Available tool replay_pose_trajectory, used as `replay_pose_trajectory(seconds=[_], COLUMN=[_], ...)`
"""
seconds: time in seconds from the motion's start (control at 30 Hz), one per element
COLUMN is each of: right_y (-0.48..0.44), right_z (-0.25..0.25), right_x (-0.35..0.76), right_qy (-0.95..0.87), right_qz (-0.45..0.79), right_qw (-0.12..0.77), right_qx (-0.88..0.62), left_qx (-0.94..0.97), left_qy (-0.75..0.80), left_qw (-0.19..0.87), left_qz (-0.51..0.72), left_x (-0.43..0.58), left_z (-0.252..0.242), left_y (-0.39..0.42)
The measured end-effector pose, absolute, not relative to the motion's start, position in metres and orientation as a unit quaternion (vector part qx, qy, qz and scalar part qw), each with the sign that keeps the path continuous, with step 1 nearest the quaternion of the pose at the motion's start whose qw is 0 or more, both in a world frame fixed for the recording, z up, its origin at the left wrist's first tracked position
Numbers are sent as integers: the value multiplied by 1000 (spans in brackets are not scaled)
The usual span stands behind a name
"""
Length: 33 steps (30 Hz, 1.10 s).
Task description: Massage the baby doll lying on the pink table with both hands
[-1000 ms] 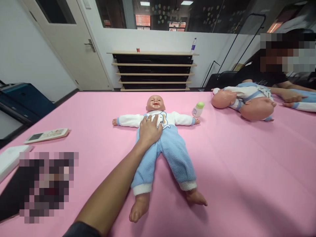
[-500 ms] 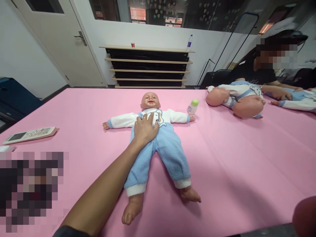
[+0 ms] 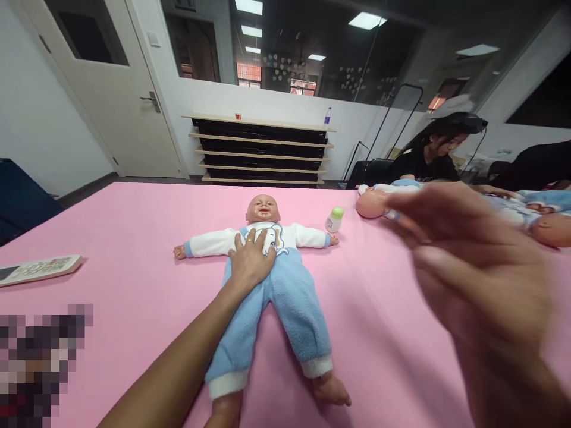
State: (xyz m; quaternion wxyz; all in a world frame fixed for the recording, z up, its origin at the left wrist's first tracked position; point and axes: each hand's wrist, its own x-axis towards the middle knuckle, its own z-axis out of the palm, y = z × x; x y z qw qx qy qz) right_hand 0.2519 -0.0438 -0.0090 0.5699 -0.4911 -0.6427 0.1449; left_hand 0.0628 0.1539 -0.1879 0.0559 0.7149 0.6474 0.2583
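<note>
The left hand (image 3: 250,261) lies flat, fingers spread, pressing the baby doll (image 3: 267,261) lying face-up mid-tabletop (image 3: 401,333), while the blurred right hand (image 3: 473,267) hovers open near right, holding nothing.

Bright, even ceiling-panel light, wide-angle bending at edges, right hand (image 3: 482,285) probably motion-blurred, soft shadows.

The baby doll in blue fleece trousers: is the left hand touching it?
Touching. In the head view the left hand lies flat on the baby doll's belly, with no gap visible.
</note>
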Motion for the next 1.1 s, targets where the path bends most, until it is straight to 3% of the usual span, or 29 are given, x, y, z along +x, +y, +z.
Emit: replay_pose_trajectory(seconds=[0.1, 0.23, 0.33, 0.53, 0.77, 1.0, 1.1], right_y=[-4, 41, 63, 52, 23, 51, 75], right_z=[-50, -153, -191, -171, -144, -171, -179], right_x=[242, 255, 265, 265, 273, 283, 277], right_qy=[-662, -586, -615, -631, -655, -609, -573], right_qz=[283, 372, 363, 430, 441, 365, 364], right_qw=[438, 405, 368, 382, 217, 360, 389], right_qx=[-539, -595, -595, -520, -574, -605, -623], left_qx=[723, 725, 728, 706, 680, 693, 658], left_qy=[636, 634, 626, 638, 662, 650, 643], left_qw=[54, 78, 113, 115, 129, 137, 181], left_qz=[265, 259, 254, 286, 287, 280, 347], left_x=[61, 66, 76, 87, 80, 71, 62], left_z=[-186, -178, -173, -169, -180, -181, -181], left_y=[155, 152, 145, 138, 148, 154, 158])
